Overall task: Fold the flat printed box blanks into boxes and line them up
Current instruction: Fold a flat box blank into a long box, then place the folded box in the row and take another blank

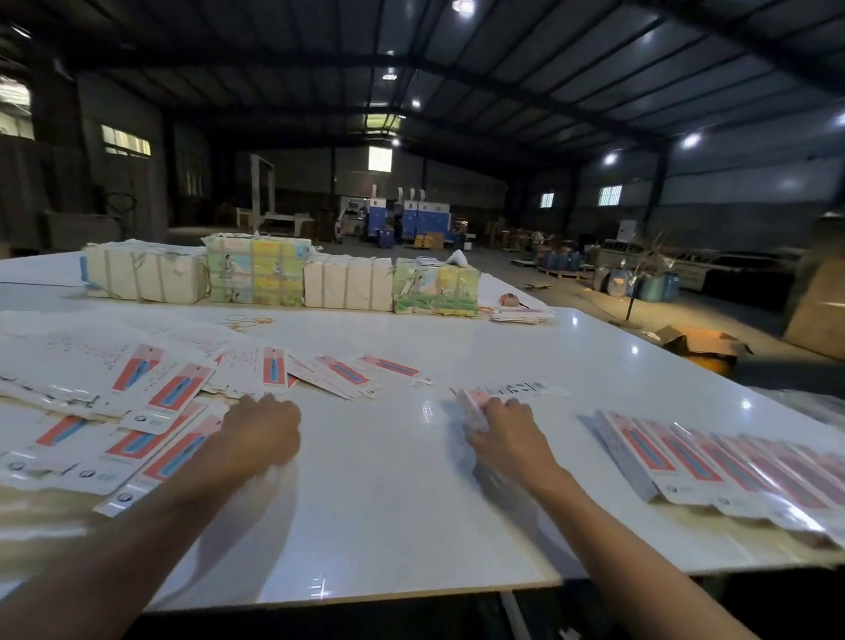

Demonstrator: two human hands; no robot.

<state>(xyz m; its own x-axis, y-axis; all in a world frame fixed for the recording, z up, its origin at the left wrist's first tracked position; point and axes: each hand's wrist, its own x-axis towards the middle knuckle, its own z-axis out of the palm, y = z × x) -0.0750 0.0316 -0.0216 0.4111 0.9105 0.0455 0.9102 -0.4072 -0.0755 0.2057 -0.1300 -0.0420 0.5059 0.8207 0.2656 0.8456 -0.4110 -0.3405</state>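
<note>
Flat white box blanks with red-and-blue print (128, 392) lie spread in loose heaps over the left of the white table (392, 489). My left hand (260, 428) reaches to the edge of that heap, fingers curled down onto a blank; the grasp itself is hidden. My right hand (507, 434) holds a blurred, partly folded box (472, 408) against the table. A row of folded boxes (726, 468) lies overlapped along the table's right side.
Strapped bundles of printed sheets (276, 275) stand in a line across the far side of the table, with rubber bands (246, 321) in front. A small stack of blanks (521, 316) lies far right. The table's front edge runs just below my forearms.
</note>
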